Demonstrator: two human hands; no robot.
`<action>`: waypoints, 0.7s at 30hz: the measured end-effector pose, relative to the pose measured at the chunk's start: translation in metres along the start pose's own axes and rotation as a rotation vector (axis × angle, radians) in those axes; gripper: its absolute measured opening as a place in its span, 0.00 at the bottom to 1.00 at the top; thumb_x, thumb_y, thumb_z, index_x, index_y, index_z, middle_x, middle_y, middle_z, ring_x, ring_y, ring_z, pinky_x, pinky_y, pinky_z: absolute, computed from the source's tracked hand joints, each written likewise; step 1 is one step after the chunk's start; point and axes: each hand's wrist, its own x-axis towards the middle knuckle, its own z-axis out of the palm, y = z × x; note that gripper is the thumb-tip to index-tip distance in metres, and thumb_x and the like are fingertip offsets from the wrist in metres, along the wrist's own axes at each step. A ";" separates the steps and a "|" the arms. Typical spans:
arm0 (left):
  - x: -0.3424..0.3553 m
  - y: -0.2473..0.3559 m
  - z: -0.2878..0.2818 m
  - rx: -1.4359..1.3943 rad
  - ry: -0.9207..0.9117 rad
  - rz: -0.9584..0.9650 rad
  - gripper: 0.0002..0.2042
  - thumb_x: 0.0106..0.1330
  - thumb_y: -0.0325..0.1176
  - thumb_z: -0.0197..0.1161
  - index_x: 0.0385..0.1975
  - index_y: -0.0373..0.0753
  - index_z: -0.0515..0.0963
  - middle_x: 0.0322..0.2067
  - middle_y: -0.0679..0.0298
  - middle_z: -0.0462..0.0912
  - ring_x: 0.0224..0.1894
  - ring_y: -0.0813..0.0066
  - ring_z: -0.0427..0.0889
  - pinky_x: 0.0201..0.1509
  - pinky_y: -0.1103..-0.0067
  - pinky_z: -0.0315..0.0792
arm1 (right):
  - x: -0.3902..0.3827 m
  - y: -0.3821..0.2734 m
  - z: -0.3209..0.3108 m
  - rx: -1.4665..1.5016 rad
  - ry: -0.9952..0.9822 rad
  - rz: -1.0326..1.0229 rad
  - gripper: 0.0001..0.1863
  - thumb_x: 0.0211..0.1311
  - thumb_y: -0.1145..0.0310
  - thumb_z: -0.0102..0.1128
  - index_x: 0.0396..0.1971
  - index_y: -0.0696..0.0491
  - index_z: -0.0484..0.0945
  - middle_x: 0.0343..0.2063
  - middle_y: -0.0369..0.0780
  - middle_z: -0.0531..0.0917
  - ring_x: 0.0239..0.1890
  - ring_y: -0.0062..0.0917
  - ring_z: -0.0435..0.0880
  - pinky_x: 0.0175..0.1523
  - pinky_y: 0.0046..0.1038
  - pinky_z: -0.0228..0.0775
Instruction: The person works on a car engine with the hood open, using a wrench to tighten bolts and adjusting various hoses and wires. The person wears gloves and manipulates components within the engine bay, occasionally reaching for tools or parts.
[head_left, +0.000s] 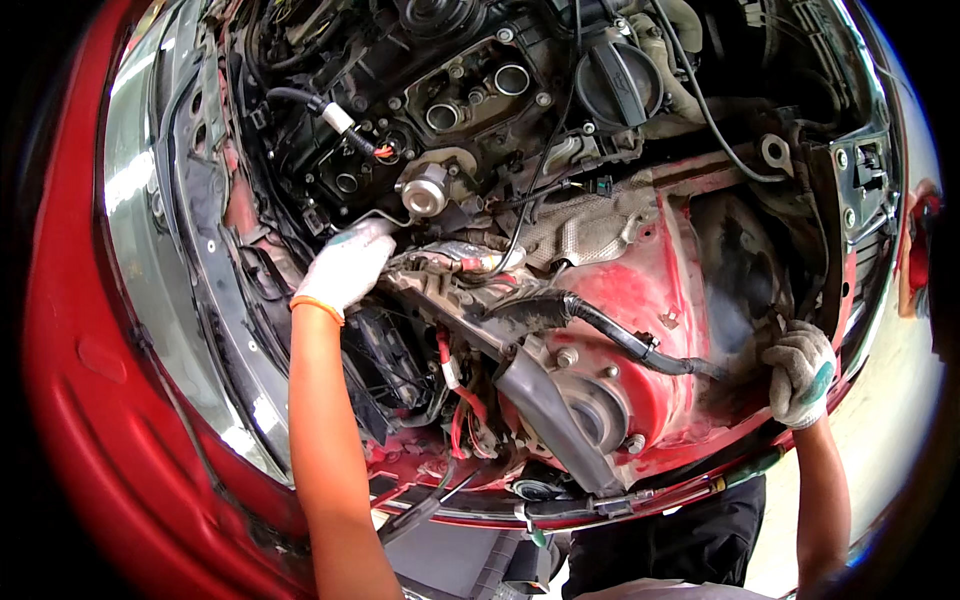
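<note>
My left hand (348,265), in a white glove with an orange cuff, reaches into the engine bay. Its fingers are closed around a thin bent metal pipe (375,217) beside a silver cylindrical pump (425,190); the fingertips are partly hidden. My right hand (800,372), in a pale glove with a green patch, is at the right side of the bay, by the dark wheel-arch area (740,270). Its fingers are curled and pressed together; whatever they grip is hidden. Between the hands lies a black corrugated hose (620,335) over the red inner body panel (625,300).
A black round oil cap (620,84) sits on the engine at the top. An unplugged connector with exposed orange wires (345,122) hangs at the upper left. Red cables (460,385) and a grey plastic duct (555,415) lie nearer. The red fender edge (100,400) curves along the left.
</note>
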 end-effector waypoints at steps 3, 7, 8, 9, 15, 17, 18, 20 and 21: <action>0.017 -0.004 -0.006 -0.026 -0.207 0.015 0.11 0.68 0.31 0.53 0.44 0.38 0.79 0.50 0.52 0.80 0.55 0.52 0.79 0.60 0.67 0.73 | 0.001 0.001 0.000 0.001 -0.012 -0.009 0.11 0.36 0.74 0.57 0.26 0.52 0.78 0.25 0.41 0.80 0.31 0.43 0.82 0.48 0.47 0.77; 0.028 0.006 -0.018 -0.053 -0.327 -0.021 0.12 0.70 0.36 0.52 0.46 0.40 0.79 0.49 0.52 0.80 0.54 0.51 0.79 0.59 0.67 0.73 | -0.007 0.004 0.000 -0.018 -0.034 -0.007 0.10 0.39 0.69 0.58 0.27 0.51 0.78 0.26 0.41 0.79 0.31 0.42 0.82 0.48 0.47 0.77; 0.029 0.007 -0.019 -0.079 -0.345 -0.037 0.13 0.70 0.37 0.52 0.47 0.41 0.79 0.49 0.51 0.80 0.54 0.51 0.79 0.59 0.67 0.73 | -0.009 0.006 -0.001 -0.018 -0.059 -0.011 0.10 0.41 0.67 0.59 0.28 0.51 0.78 0.26 0.41 0.80 0.31 0.42 0.82 0.48 0.47 0.77; 0.029 0.007 -0.021 -0.074 -0.368 -0.066 0.14 0.71 0.40 0.51 0.48 0.41 0.79 0.51 0.51 0.79 0.55 0.50 0.78 0.60 0.66 0.73 | -0.006 0.006 0.000 -0.003 -0.065 -0.009 0.08 0.43 0.70 0.57 0.27 0.52 0.77 0.26 0.41 0.79 0.32 0.42 0.81 0.49 0.47 0.76; 0.022 0.008 -0.016 -0.324 -0.261 -0.235 0.12 0.69 0.37 0.53 0.46 0.41 0.79 0.50 0.52 0.79 0.56 0.52 0.78 0.59 0.67 0.72 | -0.006 0.005 0.002 -0.005 -0.107 0.010 0.06 0.45 0.71 0.56 0.27 0.52 0.76 0.26 0.42 0.79 0.32 0.42 0.80 0.50 0.48 0.75; 0.017 -0.002 -0.013 -0.175 -0.250 0.016 0.13 0.70 0.38 0.52 0.47 0.41 0.79 0.52 0.52 0.79 0.56 0.51 0.78 0.59 0.67 0.73 | -0.007 0.005 0.001 -0.010 -0.115 0.020 0.06 0.45 0.71 0.56 0.27 0.52 0.76 0.26 0.42 0.79 0.32 0.42 0.81 0.50 0.48 0.75; 0.014 -0.005 -0.016 -0.090 -0.212 0.092 0.12 0.70 0.36 0.53 0.47 0.41 0.79 0.51 0.54 0.80 0.55 0.53 0.79 0.59 0.67 0.74 | -0.006 0.007 0.002 -0.007 -0.112 0.019 0.07 0.45 0.71 0.56 0.27 0.52 0.76 0.26 0.42 0.79 0.32 0.42 0.81 0.50 0.48 0.75; 0.019 -0.008 -0.007 -0.132 -0.168 0.181 0.12 0.69 0.34 0.54 0.47 0.42 0.79 0.50 0.55 0.80 0.55 0.53 0.79 0.58 0.67 0.75 | -0.006 0.010 0.001 -0.006 -0.128 0.022 0.07 0.45 0.70 0.56 0.28 0.52 0.76 0.26 0.42 0.79 0.32 0.42 0.81 0.50 0.48 0.75; 0.019 -0.006 -0.006 -0.139 -0.155 0.172 0.12 0.69 0.34 0.54 0.48 0.42 0.79 0.50 0.56 0.80 0.55 0.53 0.79 0.58 0.67 0.76 | -0.005 0.010 0.001 -0.008 -0.137 0.018 0.07 0.46 0.70 0.56 0.28 0.51 0.76 0.26 0.41 0.79 0.32 0.42 0.81 0.50 0.48 0.75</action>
